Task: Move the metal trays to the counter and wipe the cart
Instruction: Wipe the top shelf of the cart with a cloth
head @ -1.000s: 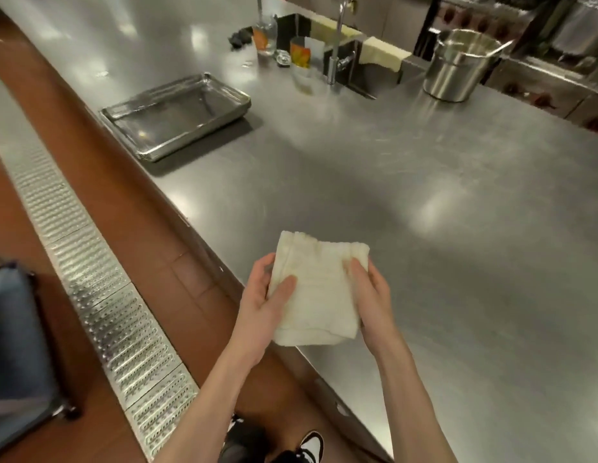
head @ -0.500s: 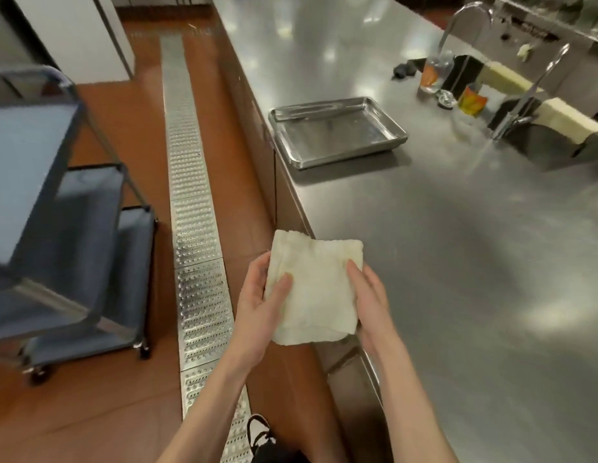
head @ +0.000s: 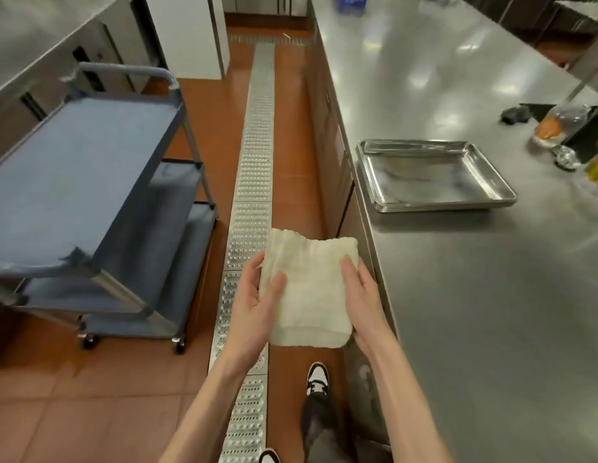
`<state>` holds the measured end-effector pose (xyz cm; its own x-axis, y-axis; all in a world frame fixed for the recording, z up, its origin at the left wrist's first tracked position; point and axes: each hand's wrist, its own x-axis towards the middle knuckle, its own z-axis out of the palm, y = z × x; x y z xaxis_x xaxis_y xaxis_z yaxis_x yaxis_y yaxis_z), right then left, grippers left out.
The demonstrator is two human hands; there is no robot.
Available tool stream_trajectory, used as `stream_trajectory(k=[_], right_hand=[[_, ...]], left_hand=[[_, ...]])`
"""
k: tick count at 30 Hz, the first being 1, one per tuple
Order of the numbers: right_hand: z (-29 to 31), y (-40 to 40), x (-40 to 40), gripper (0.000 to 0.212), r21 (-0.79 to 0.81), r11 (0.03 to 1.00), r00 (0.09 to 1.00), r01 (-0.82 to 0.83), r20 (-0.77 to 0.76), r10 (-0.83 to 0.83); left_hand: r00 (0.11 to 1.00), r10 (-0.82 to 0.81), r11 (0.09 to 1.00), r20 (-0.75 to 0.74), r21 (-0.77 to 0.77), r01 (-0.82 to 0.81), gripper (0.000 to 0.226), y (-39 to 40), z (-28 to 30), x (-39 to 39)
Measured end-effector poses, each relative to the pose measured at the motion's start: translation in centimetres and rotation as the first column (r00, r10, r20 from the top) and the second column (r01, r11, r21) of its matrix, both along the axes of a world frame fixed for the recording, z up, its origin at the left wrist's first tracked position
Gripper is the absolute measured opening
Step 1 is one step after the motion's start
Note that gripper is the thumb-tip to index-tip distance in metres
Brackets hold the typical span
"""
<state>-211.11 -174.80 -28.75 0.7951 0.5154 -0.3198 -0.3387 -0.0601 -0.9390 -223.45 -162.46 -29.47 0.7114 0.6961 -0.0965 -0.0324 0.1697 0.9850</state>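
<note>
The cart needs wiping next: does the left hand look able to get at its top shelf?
Probably yes: the left hand faces the cart with nothing between, though it grips the cloth.

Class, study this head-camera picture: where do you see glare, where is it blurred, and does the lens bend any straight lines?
Head view: bright ceiling-light glare patches on the steel counter; the stacked metal trays show smeared reflections; the items at the far right edge, like the glass jar, are soft and blurred; the wide lens bows the floor drain grate and splays the blue cart; the folded cloth is sharpest.
</note>
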Motion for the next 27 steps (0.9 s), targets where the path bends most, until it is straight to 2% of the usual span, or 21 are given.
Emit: stream_trajectory(k=[6, 10, 18, 24, 27], right_hand=[[-0.7, 7.1, 6.5, 0.024, 0.046, 0.992, 0.993, -0.116, 0.011, 0.115], [-0.4, 12.1, 11.9, 0.030, 0.084, 0.986, 0.989, -0.146, 0.005, 0.146], [0.8, 20.1, 19.4, 0.027, 0.146, 0.963, 0.974, -0.227, 0.006, 0.228], [0.8, 26.0, 22.7, 0.023, 0.111, 0.954, 0.960, -0.279, 0.061, 0.274], [0.7, 29.2, 23.9, 0.038, 0.068, 0.947, 0.947, -0.313, 0.094, 0.306]], left_hand=[[0.991, 0.132, 0.991, 0.005, 0.020, -0.132, 0.042, 5.6, -0.5, 5.1], [0.983, 0.186, 0.981, 0.010, 0.056, -0.186, 0.042, 9.6, 0.0, 9.6], [0.954, 0.298, 0.948, 0.023, 0.109, -0.299, 0.037, 16.3, 1.5, 16.7], [0.930, 0.366, 0.921, 0.025, 0.134, -0.365, 0.038, 21.3, 1.3, 19.6], [0.920, 0.390, 0.909, 0.029, 0.145, -0.390, 0.034, 24.2, 0.9, 20.8]])
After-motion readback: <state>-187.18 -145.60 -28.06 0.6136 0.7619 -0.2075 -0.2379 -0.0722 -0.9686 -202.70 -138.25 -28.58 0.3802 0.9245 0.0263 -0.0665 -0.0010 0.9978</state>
